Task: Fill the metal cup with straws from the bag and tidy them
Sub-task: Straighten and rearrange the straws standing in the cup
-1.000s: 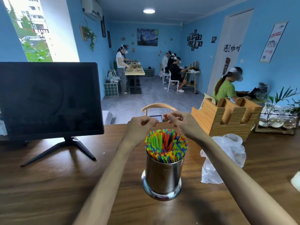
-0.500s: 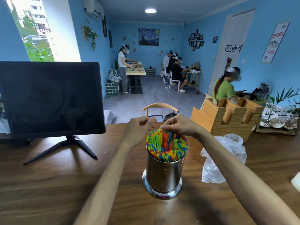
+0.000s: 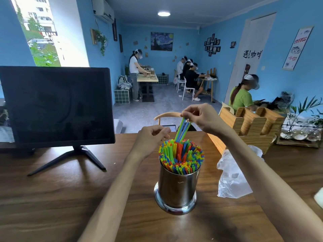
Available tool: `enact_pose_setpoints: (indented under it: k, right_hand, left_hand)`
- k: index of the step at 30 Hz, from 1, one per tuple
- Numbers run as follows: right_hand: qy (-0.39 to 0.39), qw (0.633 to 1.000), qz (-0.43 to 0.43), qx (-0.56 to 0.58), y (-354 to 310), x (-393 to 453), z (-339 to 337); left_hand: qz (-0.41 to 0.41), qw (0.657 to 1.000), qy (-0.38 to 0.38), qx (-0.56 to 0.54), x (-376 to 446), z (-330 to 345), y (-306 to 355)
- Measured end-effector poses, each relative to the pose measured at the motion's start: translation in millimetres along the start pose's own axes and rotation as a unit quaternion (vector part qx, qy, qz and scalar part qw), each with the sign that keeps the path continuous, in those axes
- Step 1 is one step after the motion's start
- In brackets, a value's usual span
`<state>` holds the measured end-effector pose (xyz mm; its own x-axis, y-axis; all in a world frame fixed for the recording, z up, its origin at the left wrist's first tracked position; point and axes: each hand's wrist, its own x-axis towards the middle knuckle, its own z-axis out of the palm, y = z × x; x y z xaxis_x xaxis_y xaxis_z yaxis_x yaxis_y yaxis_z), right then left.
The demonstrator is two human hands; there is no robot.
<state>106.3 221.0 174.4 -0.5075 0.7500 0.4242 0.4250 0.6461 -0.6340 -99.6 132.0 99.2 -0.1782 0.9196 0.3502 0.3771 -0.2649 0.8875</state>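
Seen from a head-worn camera looking down a wooden table, two bare forearms reach forward on either side of a metal cup. The right hand is raised above and behind the cup, its fingertips pinching the tops of a few green and blue straws, which stand higher than the rest while their lower ends are down among the others. The left hand hovers lower, just left of the cup's rim, with its fingers loosely curled and thumb near the fingertips; whether it touches a straw cannot be told. The cup stands upright near the middle of the table and is packed full of a bundle of colourful straws in green, blue, red, orange and yellow, their open ends showing. Just right of the cup lies a crumpled clear plastic bag. A dark monitor stands at the left, and a wooden holder at the right.
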Motion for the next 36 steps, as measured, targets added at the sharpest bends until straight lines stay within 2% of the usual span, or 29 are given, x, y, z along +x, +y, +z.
enact_pose_setpoints:
  k: [2,7,12,15,18,19,21,23,25,29,36]
  right_hand:
    - [0.044,0.999,-0.02,-0.006,-6.7,-0.5,-3.8]
    - [0.076,0.996,-0.05,-0.012,-17.6,-7.4,-4.1]
    - [0.201,0.977,-0.073,0.021,-27.9,-10.1,-22.3]
    - [0.28,0.954,-0.092,0.044,-33.1,-13.4,-28.5]
    - [0.308,0.939,-0.109,0.112,-39.1,-17.6,-24.5]
    - [0.299,0.939,-0.114,0.128,-40.2,-19.7,-21.1]
    - [0.254,0.946,-0.113,0.166,-38.3,-25.0,-14.0]
    - [0.172,0.96,-0.085,0.204,-30.7,-32.1,-7.8]
    - [0.079,0.971,-0.052,0.221,-19.0,-39.6,-0.6]
    - [-0.02,0.968,-0.02,0.248,0.0,-51.0,16.2]
    - [-0.107,0.95,-0.017,0.294,7.8,-60.0,21.9]
  left_hand:
    - [0.005,1.0,-0.008,0.011,0.1,4.1,1.8]
    - [0.031,0.999,0.003,0.037,-1.3,15.6,6.3]
    - [0.021,0.998,0.065,0.004,-3.3,13.8,13.4]
    - [0.014,1.0,0.006,-0.015,-5.5,11.4,24.5]
    - [-0.024,0.996,-0.057,-0.057,-6.1,13.5,40.9]
    - [-0.037,0.992,-0.062,-0.104,-5.5,14.8,45.9]
    - [-0.05,0.972,-0.023,-0.23,-3.8,15.6,52.2]
    - [-0.051,0.94,0.051,-0.333,-2.9,11.8,55.8]
    - [-0.044,0.919,0.094,-0.381,0.1,5.9,57.3]
    - [-0.025,0.923,0.109,-0.369,4.3,3.0,61.3]
    - [-0.004,0.94,0.123,-0.318,5.6,7.7,62.8]
